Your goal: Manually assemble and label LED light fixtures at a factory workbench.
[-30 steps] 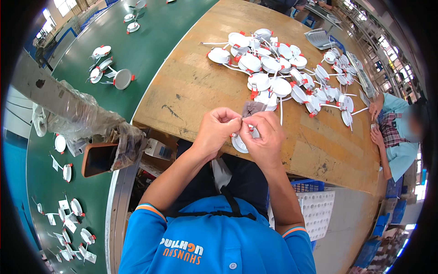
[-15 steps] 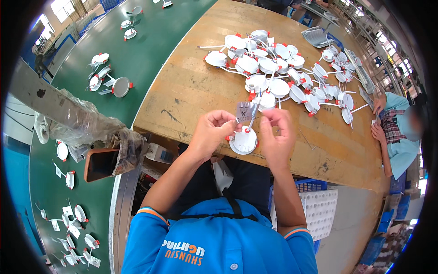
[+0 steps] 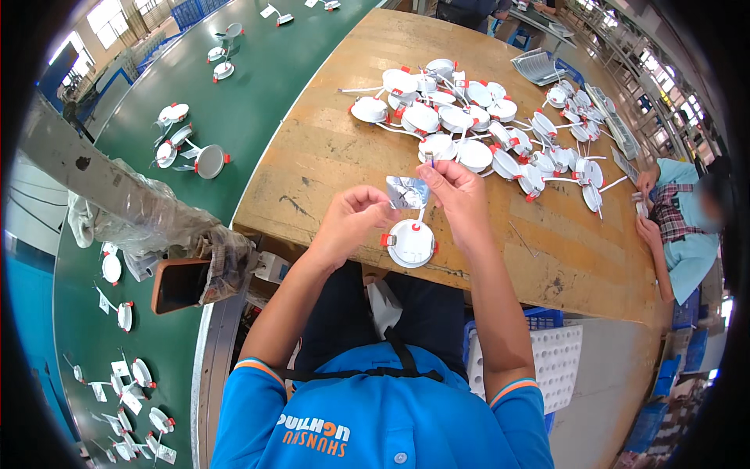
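A round white downlight (image 3: 412, 243) with red spring-clip tips lies back side up at the table's near edge. From its back a white cable (image 3: 422, 216) rises between my hands. Beside the cable hangs a shiny silver label (image 3: 406, 193) with dark print, tilted. My left hand (image 3: 351, 224) is closed in a pinch at the label's lower left corner. Thumb and forefinger of my right hand (image 3: 464, 202) pinch the upper end of the cable, by the label's right edge; wire tips show just above them.
A heap of white downlights (image 3: 455, 119) covers the wooden table (image 3: 312, 156) beyond my hands. More lights lie on the green conveyor belt (image 3: 258, 86) at left. A wrapped post (image 3: 148, 211) with a phone (image 3: 180, 285) stands near my left arm. A co-worker (image 3: 687, 227) sits at right.
My right hand has come in from the right and closed on the cable's upper end. The label has tilted and shifted slightly left, and my left hand has moved a little left.
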{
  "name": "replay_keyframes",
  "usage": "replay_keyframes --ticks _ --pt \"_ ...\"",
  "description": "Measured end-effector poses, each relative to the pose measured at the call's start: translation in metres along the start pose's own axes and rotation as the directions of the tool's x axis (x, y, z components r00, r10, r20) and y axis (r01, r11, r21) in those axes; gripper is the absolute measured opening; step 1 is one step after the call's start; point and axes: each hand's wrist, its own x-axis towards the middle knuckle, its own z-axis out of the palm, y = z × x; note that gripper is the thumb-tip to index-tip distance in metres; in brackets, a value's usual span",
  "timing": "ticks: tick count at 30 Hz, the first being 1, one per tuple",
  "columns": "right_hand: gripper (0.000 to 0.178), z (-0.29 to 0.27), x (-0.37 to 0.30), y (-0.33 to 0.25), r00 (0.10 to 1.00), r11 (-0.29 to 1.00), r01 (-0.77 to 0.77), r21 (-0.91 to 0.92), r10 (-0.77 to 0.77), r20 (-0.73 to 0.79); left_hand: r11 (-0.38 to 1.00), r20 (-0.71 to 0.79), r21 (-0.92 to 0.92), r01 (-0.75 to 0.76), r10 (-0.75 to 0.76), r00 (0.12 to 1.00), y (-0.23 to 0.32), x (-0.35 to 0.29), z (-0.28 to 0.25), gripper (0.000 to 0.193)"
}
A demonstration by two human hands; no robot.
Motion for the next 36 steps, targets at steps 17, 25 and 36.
replay_keyframes --ticks 17,25,36 --pt "0.008 0.003 -0.073 0.023 0.968 0.883 0.111 0.457 0.008 -0.251 0.163 0.175 0.915 -0.37 0.665 0.726 -0.021 0.021 0.021 0.018" --pt "0.012 -0.026 -0.096 0.029 0.987 0.831 -0.095 0.548 0.151 -0.058 0.011 0.261 0.931 -0.365 0.679 0.686 -0.035 0.007 0.028 0.012" --pt "0.019 -0.038 -0.112 0.035 0.96 0.916 -0.239 0.323 0.273 -0.065 -0.024 0.333 0.906 -0.422 0.655 0.678 -0.043 0.006 0.03 0.013"
